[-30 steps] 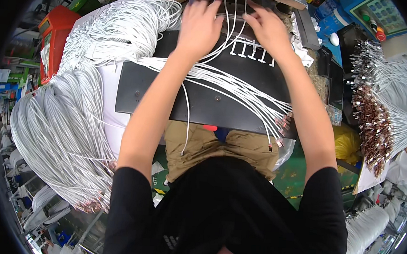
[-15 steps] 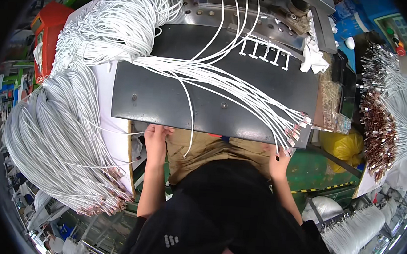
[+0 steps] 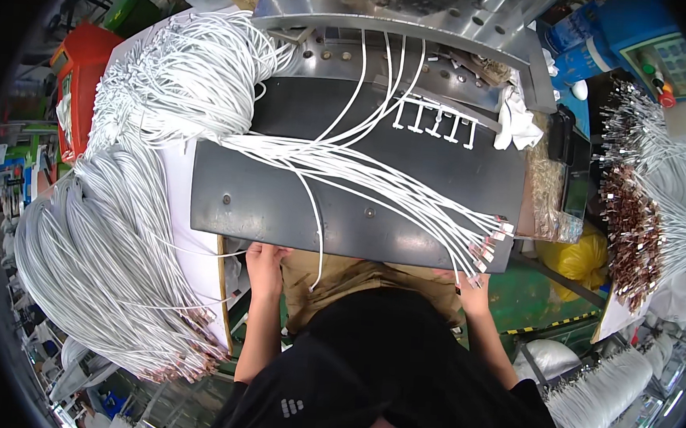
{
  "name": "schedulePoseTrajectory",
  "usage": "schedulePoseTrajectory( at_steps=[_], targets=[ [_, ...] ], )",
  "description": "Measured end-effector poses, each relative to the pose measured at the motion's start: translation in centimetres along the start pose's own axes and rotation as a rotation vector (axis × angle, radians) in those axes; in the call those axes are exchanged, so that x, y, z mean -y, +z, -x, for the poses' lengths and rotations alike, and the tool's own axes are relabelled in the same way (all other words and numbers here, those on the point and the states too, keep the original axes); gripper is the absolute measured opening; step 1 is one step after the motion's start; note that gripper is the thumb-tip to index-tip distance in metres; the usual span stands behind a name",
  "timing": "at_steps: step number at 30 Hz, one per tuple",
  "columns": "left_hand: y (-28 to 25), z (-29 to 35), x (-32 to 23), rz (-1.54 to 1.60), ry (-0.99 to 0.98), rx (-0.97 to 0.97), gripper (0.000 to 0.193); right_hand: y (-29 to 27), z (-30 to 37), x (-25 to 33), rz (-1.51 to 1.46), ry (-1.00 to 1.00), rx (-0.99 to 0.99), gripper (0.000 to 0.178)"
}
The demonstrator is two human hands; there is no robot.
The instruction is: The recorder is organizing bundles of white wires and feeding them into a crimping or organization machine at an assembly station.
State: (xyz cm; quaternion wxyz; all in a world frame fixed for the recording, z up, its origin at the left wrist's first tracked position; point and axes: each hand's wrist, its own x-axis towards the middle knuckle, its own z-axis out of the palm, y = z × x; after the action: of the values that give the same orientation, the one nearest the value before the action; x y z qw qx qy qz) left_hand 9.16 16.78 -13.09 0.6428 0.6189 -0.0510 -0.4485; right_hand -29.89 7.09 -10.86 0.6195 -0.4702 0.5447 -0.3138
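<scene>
A bundle of white cables (image 3: 377, 177) runs across a dark grey board (image 3: 295, 211). Its small connector ends (image 3: 485, 252) gather at the board's right front corner, some hanging past the edge. Just below these ends is my right hand (image 3: 474, 295); its fingers are partly hidden by the board and connectors, so their hold is unclear. My left hand (image 3: 265, 271) is at the board's front edge, left of my lap, its fingers partly under the edge. A single cable (image 3: 321, 240) hangs over the front edge between my hands. On the board's far right lies a white plastic moulded strip (image 3: 437, 121) with several T-shaped prongs.
A metal press (image 3: 389, 14) stands behind the board, several cables leading up into it. Large heaps of white cable (image 3: 109, 253) cover the left table. Another cable pile (image 3: 638, 203) is at far right. A white cloth (image 3: 518, 127) and yellow bag (image 3: 572, 262) are on the right.
The view has tilted up, so the board and cables appear lower and more of the press shows. Both hands stay near the board's front edge.
</scene>
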Motion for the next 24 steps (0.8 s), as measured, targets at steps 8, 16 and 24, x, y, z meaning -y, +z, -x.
schedulePoseTrajectory(
  at_steps=[8, 16, 24],
  targets=[
    [-0.3, -0.1, -0.3, 0.006, -0.033, 0.018, 0.017, 0.5, -0.2, 0.5, -0.104, 0.068, 0.022, 0.033],
    [6.5, 7.6, 1.1, -0.198, 0.019, 0.265, 0.049, 5.7, -0.2, 3.1, 0.458, -0.023, 0.467, 0.039],
    [12.8, 8.0, -8.4, -1.154, 0.914, 0.609, 0.029, 7.4, 0.7, 15.7, 0.3, 0.203, 0.9, 0.036]
  ],
)
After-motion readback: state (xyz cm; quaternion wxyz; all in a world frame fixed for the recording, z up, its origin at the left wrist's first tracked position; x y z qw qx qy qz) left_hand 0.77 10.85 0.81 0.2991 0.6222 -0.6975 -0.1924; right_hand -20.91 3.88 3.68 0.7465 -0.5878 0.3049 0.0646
